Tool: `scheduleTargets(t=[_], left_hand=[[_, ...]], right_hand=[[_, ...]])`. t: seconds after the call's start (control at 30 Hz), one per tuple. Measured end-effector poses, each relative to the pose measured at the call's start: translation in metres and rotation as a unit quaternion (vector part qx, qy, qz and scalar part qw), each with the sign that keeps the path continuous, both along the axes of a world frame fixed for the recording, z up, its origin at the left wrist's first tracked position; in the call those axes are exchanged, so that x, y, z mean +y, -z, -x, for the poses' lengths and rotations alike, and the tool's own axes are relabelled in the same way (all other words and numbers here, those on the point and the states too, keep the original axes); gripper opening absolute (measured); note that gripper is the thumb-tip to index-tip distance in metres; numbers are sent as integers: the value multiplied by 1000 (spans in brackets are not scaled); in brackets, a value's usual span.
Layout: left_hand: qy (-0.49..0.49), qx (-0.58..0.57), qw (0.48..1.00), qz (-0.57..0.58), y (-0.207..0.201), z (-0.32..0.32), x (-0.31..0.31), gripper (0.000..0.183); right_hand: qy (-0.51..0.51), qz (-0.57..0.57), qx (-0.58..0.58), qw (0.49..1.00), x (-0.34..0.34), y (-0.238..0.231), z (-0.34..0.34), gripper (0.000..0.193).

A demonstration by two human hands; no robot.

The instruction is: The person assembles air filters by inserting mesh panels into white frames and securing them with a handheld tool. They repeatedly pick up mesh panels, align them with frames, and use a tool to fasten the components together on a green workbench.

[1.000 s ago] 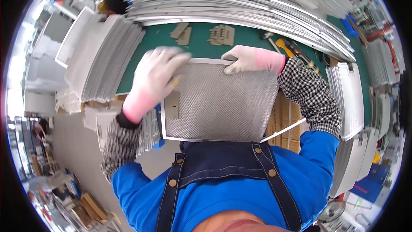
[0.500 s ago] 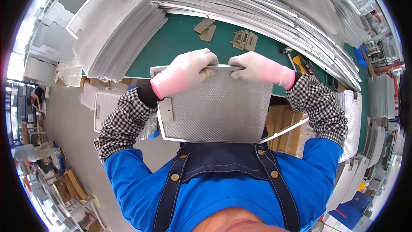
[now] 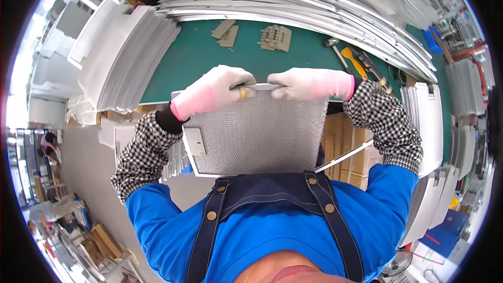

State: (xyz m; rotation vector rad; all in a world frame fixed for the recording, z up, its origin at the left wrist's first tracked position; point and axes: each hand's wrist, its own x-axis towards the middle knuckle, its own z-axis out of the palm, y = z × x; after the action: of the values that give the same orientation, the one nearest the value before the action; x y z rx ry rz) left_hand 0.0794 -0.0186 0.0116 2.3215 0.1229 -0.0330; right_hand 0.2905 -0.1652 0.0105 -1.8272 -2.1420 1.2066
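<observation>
A silvery mesh filter panel (image 3: 257, 136) stands tilted in front of my body, its lower edge close to the apron. My left hand (image 3: 215, 93), in a white and pink glove, grips the top frame strip left of its middle. On that same strip (image 3: 266, 87), my right hand (image 3: 309, 84) pinches a little further right, with a small gap between the hands. A pale rectangular plate (image 3: 196, 141) sits at the panel's left side. From the lower right corner a white frame strip (image 3: 346, 156) juts outward, apart from the mesh's right edge.
Beyond my hands is a green table (image 3: 204, 63) bearing beige plastic parts (image 3: 275, 38), a hammer (image 3: 335, 50) and a yellow-handled tool (image 3: 353, 62). A mesh sheet stack (image 3: 126, 57) stands left; long frame strips (image 3: 293, 8) lie along the back. Cardboard boxes (image 3: 340, 141) sit below.
The view has shifted, so the table things appear further left and higher. Both hands keep their hold on the top strip, with the gap between them slightly smaller.
</observation>
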Motion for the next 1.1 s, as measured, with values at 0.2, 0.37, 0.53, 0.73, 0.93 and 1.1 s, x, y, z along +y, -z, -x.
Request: scheduleTargets(t=[0.2,0.37,0.53,0.73,0.93,1.1], left_hand=[[-10,-26,999,-20,8,-7,-3,20],[3,-82,997,12,11,-63,-39,22],[69,81,988,113,0,-78,-33,34],[115,130,983,66,-24,-80,-42,33],[128,-9,989,-75,-15,-81,-57,28],[80,-50,993,-71,9,-76,-75,30]], right_hand=[[76,-52,-19,996,-67,10,-58,38],[181,-18,59,982,-70,-6,-41,34],[119,-118,47,985,-86,11,-45,24],[88,84,170,978,-84,-4,-57,27],[71,-14,84,994,-92,-3,-45,30],[53,-148,-127,979,-96,-16,-36,35]])
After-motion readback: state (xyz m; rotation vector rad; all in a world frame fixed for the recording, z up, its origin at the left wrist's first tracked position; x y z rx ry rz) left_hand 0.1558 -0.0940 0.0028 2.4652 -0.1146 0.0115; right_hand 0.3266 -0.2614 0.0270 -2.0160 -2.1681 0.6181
